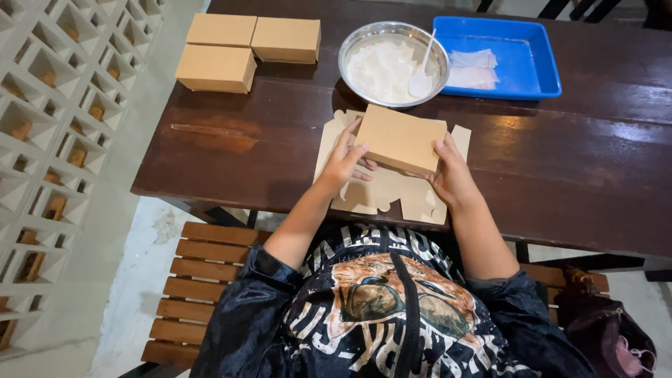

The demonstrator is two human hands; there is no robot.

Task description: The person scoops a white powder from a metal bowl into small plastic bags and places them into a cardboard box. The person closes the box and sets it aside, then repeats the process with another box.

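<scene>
Dark printed shirt and rolled sleeves fill the bottom of the view, with a slatted wooden bench under the person. Up from there, both arms reach onto the dark wooden surface. The left hand grips the left end of a folded brown cardboard box, fingers spread up its side, thumb tucked underneath. The right hand closes on the right end, fingers wrapped along that edge. So both hands are clamped on the box, one at each end, which looks like a way to keep it square and steady.

That box sits just above the surface near the front edge, right over a stack of flat die-cut cardboard blanks. Its long axis runs left to right, tilted slightly so the right end lies nearer the person, broad face up toward the camera.

Farther back, a metal bowl holds white stuff and a white spoon, handy within reach. Beside it, a blue tray carries clear plastic bags. Three finished boxes cluster at the far left corner, well apart from the work.
</scene>
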